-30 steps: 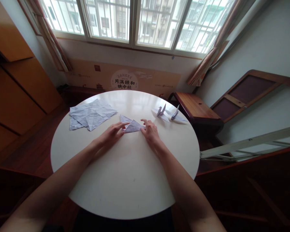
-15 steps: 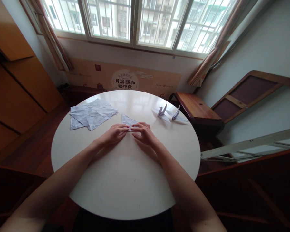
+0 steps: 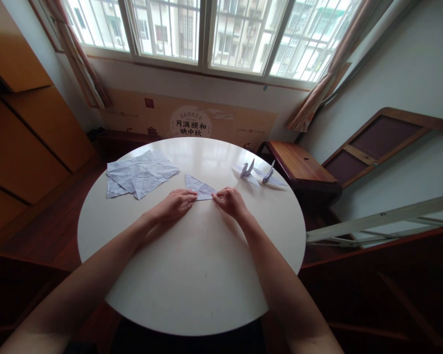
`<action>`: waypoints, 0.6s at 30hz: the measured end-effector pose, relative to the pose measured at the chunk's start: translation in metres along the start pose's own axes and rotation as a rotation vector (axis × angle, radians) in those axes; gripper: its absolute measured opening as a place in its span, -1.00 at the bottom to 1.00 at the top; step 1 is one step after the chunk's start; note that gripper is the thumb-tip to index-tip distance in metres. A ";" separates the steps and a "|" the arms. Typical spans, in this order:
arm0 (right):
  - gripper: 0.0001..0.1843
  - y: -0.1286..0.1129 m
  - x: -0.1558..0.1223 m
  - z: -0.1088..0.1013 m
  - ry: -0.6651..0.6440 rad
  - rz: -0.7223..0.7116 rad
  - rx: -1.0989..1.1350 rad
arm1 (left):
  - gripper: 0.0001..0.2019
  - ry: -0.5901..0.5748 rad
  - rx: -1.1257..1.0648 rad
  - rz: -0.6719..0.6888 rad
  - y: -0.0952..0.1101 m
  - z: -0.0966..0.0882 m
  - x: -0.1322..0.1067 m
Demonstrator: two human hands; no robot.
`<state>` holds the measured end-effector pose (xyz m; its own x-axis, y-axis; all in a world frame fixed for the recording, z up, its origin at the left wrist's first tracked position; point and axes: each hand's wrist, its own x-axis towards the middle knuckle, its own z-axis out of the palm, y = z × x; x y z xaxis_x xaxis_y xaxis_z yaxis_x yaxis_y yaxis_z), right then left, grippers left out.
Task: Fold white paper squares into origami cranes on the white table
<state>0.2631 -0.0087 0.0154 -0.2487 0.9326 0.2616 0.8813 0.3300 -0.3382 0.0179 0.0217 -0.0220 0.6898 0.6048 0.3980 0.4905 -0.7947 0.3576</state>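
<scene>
A folded triangle of pale paper (image 3: 199, 188) lies flat on the round white table (image 3: 192, 265). My left hand (image 3: 175, 205) rests on the table with its fingers stretched out, pressing the paper's near left edge. My right hand (image 3: 231, 201) is curled, its fingertips pinched together on the paper's right corner. Both forearms reach in from the bottom of the view.
A loose pile of creased paper sheets (image 3: 140, 174) lies at the table's back left. Two folded paper cranes (image 3: 258, 173) stand at the back right. A wooden side table (image 3: 299, 169) is just past the right rim. Windows and curtains stand behind.
My right hand slid left across the triangle, then back to its right corner, fingers curling. The paper now lies flatter. My left hand barely moved.
</scene>
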 end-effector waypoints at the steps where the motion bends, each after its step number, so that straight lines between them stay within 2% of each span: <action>1: -0.55 0.001 0.000 -0.001 0.016 0.027 -0.028 | -0.66 0.001 0.000 -0.001 0.001 0.000 0.000; 3: -0.59 0.002 0.001 -0.001 0.039 0.034 -0.031 | -0.67 0.005 -0.006 -0.003 0.003 -0.002 0.000; 7: -0.75 0.005 0.000 0.009 0.034 -0.101 0.118 | -0.72 -0.005 -0.021 0.003 0.008 -0.005 0.001; 13: -0.68 0.000 -0.002 0.028 -0.038 -0.257 0.211 | -0.76 0.001 -0.039 0.031 0.008 -0.002 0.003; 18: -0.67 -0.002 -0.001 0.028 -0.098 -0.242 0.256 | -0.70 0.018 0.021 -0.042 0.009 0.002 0.001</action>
<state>0.2498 -0.0061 -0.0093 -0.4863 0.8282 0.2785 0.6660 0.5576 -0.4955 0.0245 0.0152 -0.0199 0.6585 0.6384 0.3985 0.5301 -0.7693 0.3566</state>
